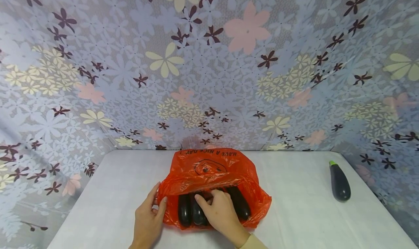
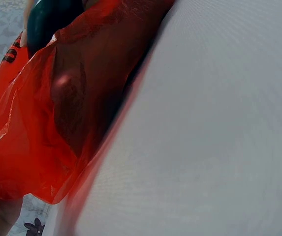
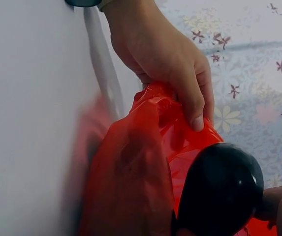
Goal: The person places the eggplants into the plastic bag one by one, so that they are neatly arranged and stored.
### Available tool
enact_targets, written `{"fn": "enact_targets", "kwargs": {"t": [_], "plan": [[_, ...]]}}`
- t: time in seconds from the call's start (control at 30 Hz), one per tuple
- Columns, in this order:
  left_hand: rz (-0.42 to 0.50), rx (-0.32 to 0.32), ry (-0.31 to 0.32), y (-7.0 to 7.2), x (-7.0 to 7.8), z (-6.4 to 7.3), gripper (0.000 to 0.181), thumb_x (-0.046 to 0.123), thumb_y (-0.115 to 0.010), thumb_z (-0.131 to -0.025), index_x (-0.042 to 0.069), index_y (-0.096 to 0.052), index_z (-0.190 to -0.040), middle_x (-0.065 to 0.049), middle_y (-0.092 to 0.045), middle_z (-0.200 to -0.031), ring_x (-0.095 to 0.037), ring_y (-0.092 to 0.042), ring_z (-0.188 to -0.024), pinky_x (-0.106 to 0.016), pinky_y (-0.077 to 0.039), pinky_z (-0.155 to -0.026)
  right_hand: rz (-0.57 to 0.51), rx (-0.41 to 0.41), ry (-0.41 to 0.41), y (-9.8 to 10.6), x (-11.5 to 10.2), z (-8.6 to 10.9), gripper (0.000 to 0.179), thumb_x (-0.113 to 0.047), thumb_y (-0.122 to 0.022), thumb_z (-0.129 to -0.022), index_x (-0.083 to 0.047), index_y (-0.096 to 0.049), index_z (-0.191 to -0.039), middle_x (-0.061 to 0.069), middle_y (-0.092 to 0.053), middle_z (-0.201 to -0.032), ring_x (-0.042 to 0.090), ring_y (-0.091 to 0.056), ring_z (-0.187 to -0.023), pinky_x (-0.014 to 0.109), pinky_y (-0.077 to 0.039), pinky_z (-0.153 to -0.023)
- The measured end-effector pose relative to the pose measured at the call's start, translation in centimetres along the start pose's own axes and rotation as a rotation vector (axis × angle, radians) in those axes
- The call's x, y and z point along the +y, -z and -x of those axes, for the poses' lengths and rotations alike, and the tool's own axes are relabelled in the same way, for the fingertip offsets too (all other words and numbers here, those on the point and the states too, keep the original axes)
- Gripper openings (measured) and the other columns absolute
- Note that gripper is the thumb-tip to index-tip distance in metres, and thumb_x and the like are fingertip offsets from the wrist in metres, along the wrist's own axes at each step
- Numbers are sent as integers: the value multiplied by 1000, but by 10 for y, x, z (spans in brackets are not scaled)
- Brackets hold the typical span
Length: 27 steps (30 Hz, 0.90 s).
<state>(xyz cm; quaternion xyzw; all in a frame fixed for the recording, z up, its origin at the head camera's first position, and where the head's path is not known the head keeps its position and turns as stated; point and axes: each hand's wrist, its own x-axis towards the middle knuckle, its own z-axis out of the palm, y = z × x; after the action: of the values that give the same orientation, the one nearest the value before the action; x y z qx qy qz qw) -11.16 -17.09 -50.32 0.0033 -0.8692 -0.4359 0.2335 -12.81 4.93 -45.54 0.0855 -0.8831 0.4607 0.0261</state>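
A red plastic bag (image 1: 212, 165) lies on the white table, its mouth facing me. Several dark, glossy eggplants (image 1: 184, 210) are inside, side by side. My left hand (image 1: 148, 216) grips the left edge of the bag's mouth, thumb on the near side; the right wrist view shows this hand (image 3: 165, 59) pinching the plastic. Reaching into the mouth, my right hand (image 1: 224, 212) holds an eggplant (image 1: 198, 212), thumb over its top, other fingers partly hidden. That eggplant's rounded end (image 3: 222, 182) looms large in the right wrist view.
Apart on the right of the table (image 1: 301, 194) lies another eggplant (image 1: 340, 183) with a green stem end. A flower-patterned cloth (image 1: 209, 78) stands behind the table and along its sides.
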Motion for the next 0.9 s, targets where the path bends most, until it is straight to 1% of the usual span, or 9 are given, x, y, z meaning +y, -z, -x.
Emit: {"fn": "enact_targets", "kwargs": {"t": [0.2, 0.27, 0.33, 0.47, 0.53, 0.67, 0.77, 0.9], "plan": [[-4, -6, 3, 0, 0, 0, 54, 7, -72, -92, 6, -54, -143, 0, -68, -87, -6, -57, -70, -21, -53, -56, 17, 21, 1, 1, 4, 0, 36, -45, -68, -94, -17, -63, -73, -13, -41, -46, 4, -42, -42, 22, -33, -41], [-3, -4, 1, -1, 0, 0, 54, 7, -72, -92, 6, -54, -143, 0, -67, -87, -5, -57, -70, -21, -53, -55, 18, 12, -8, 2, 5, 1, 37, -46, -67, -94, -15, -63, -75, -12, -42, -47, 4, -44, -42, 23, -35, -42], [-5, 1, -3, 0, 0, 0, 54, 8, -73, -92, 6, -54, -143, 0, -67, -86, -5, -56, -70, -21, -53, -55, 9, -1, -19, 4, 6, 2, 39, -47, -66, -95, -11, -67, -82, -13, -47, -47, 5, -48, -43, 24, -38, -43], [-9, 2, -6, 0, 0, 0, 53, 8, -72, -93, 6, -54, -143, -1, -67, -86, -6, -56, -70, -20, -52, -55, -25, -29, -31, 5, 7, 3, 44, -45, -66, -96, -1, -72, -103, -13, -55, -49, 7, -58, -46, 26, -46, -45], [-14, -1, -1, 0, 0, 0, 53, 8, -72, -93, 6, -54, -143, -1, -67, -86, -6, -56, -71, -20, -52, -55, -25, -31, -28, 6, 7, 3, 43, -43, -66, -96, -1, -72, -107, -12, -57, -51, 6, -59, -47, 25, -48, -47], [-11, -2, 11, 0, -1, 0, 54, 9, -72, -93, 7, -54, -144, 0, -67, -86, -6, -56, -71, -21, -53, -56, 5, -19, 0, 9, 6, 4, 40, -42, -68, -95, -4, -73, -108, -8, -67, -72, 3, -57, -54, 23, -48, -53], [0, -2, 9, 0, -2, 0, 54, 8, -72, -93, 7, -54, -143, 0, -67, -86, -6, -56, -70, -21, -53, -55, 17, -25, 13, 15, 6, 7, 41, -41, -68, -95, -3, -73, -112, -5, -69, -90, 2, -58, -63, 22, -50, -58], [-6, 8, -15, 0, -3, 0, 54, 8, -73, -92, 7, -55, -143, 0, -67, -85, -6, -56, -70, -21, -52, -55, -17, -56, 18, 25, 5, 14, 45, -41, -67, -96, -2, -71, -117, -3, -70, -94, 2, -62, -71, 22, -52, -62]]}}
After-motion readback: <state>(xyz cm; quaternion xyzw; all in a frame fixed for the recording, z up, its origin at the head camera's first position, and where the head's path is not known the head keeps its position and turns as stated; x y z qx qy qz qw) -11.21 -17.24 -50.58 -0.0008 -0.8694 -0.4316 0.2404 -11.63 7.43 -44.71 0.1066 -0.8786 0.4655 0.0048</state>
